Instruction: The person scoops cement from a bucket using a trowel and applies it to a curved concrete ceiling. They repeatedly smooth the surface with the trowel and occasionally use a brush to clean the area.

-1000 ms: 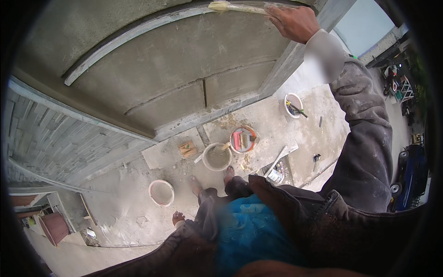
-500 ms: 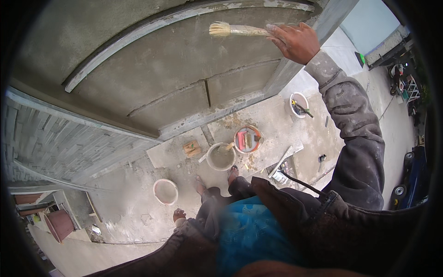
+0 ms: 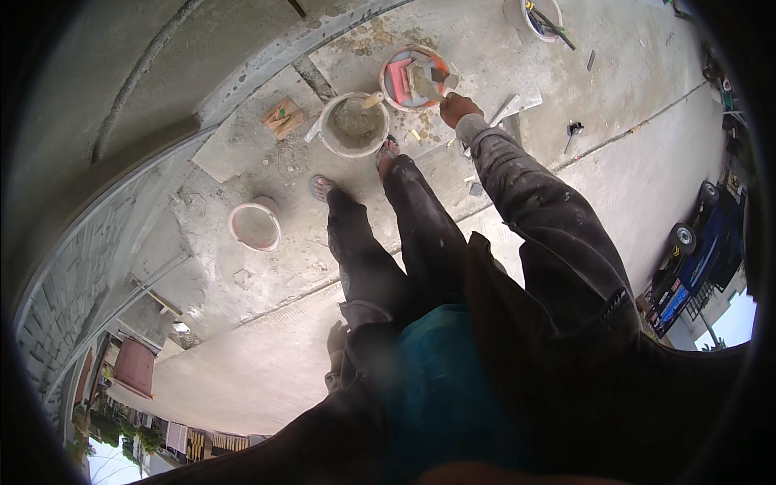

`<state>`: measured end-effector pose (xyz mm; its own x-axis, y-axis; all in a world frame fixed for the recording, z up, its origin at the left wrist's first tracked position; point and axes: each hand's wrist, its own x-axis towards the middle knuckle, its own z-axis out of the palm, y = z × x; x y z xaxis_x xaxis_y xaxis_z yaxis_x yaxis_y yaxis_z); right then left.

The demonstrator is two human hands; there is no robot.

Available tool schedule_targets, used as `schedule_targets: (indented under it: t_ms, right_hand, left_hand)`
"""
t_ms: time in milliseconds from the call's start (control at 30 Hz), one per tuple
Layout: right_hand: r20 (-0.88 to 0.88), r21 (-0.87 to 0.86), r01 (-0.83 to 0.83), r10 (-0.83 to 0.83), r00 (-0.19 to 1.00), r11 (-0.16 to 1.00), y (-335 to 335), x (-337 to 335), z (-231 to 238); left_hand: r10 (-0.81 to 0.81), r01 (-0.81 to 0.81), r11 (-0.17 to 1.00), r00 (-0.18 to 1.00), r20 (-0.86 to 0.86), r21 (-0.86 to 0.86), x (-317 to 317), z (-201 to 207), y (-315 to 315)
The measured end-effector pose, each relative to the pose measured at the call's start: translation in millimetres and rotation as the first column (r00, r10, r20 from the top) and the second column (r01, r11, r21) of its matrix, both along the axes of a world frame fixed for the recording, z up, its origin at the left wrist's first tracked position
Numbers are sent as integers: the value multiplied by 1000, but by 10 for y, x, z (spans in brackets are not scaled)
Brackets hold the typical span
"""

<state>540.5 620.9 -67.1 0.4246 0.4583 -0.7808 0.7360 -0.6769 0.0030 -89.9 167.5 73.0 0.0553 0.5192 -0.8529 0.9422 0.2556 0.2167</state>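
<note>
Pale-bristled brush (image 3: pixel 427 87), gripped in R hand (image 3: pixel 462 111), hangs over round white, orange-rimmed plastic bucket (image 3: pixel 439 61), prob. held by its handle to keep fingers clean. L hand (image 3: pixel 335 339), beside dark trouser leg (image 3: pixel 360 242), part-hidden, grip can't be told. Stained grey concrete floor (image 3: pixel 622 85); curved grey wall (image 3: pixel 56 89) alongside.

Single fisheye view, worn at head height on the person's left, aimed steeply down past the chest. Blue shirt (image 3: pixel 432 380) sat nearest, at the lower edge; legs (image 3: pixel 424 218) ran away from the lens toward the floor (image 3: pixel 210 368), farther off. Right hand (image 3: pixel 461 111) fell mid-range. Wall (image 3: pixel 153 73) bent along the upper-left rim, truck (image 3: pixel 702 255) tilted at the right.
</note>
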Motion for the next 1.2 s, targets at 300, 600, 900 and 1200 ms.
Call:
schedule_targets:
  t_ms: [300, 600, 900, 1200]
  right_hand:
    - [231, -100, 341, -311, 922, 935, 396, 149, -1907]
    - [-140, 559, 255, -213, 967, 789, -568, 64, -491]
    - [612, 764, -444, 305, 730, -468, 1089, -969, 4351]
    - [952, 186, -508, 28, 303, -841, 2307, -1689, 6418]
  left_hand:
    - [618, -689, 616, 724, -307, -382, 661, 205, 389]
    - [611, -629, 743, 777, -152, -228, 352, -25, 575]
    - [798, -835, 546, 543, 261, 67, -241, -392, 2388]
    - [884, -963, 264, 264, 386, 52, -929, -665, 2316]
